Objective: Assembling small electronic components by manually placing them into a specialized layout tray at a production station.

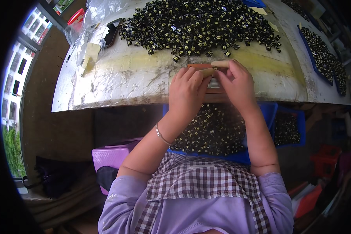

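At the front edge of the table, my left hand (186, 91) and my right hand (240, 84) meet fingertip to fingertip. Tan finger covers sit on some of the fingers. A tiny dark part (215, 68) shows between the fingertips, with the right thumb and fingers closed on it. My left fingers are curled and pressed together against the same spot; what they grip is hidden. Beneath both hands lies an orange-brown block (199, 66) with a ridged pale metal piece (215, 83), partly covered by my fingers.
A large heap of small black-and-yellow parts (199, 27) covers the table's far side. Below the edge, a blue bin (243, 157) holds more; another blue bin (302, 128) stands right. A phone (112, 33), clear plastic (99, 13) and a red-and-white cup (76, 20) lie far left.
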A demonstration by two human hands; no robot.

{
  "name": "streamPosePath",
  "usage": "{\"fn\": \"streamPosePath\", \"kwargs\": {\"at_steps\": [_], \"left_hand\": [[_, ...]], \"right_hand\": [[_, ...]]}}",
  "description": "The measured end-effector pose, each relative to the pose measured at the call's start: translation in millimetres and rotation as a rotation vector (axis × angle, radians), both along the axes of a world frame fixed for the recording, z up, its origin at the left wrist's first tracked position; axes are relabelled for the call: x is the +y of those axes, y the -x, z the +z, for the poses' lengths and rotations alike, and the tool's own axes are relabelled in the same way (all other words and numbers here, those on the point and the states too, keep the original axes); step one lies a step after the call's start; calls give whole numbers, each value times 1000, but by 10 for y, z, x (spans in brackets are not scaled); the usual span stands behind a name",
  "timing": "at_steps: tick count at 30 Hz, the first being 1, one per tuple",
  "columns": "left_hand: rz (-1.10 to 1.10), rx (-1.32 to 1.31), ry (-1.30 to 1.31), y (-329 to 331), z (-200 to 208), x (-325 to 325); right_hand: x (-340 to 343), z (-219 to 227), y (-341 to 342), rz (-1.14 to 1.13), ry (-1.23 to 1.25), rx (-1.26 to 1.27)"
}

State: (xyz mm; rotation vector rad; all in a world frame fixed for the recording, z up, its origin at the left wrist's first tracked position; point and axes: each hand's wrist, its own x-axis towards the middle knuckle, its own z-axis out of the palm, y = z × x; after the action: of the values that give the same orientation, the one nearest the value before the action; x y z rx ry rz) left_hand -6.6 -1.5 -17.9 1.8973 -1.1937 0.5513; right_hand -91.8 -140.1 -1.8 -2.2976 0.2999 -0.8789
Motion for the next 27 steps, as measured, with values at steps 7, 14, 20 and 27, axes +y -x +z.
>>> {"fn": "streamPosePath", "kwargs": {"at_steps": [7,14,20,27], "left_hand": [[7,8,-8,11,13,2],[5,7,0,6,-3,3],[-8,10,23,8,-2,1],[-6,12,25,13,6,6]], "right_hand": [[16,34,-1,11,19,-20],[11,1,0,11,3,-28],[-1,-19,-3,-4,45,-24],[4,-11,-1,11,36,-36]]}}
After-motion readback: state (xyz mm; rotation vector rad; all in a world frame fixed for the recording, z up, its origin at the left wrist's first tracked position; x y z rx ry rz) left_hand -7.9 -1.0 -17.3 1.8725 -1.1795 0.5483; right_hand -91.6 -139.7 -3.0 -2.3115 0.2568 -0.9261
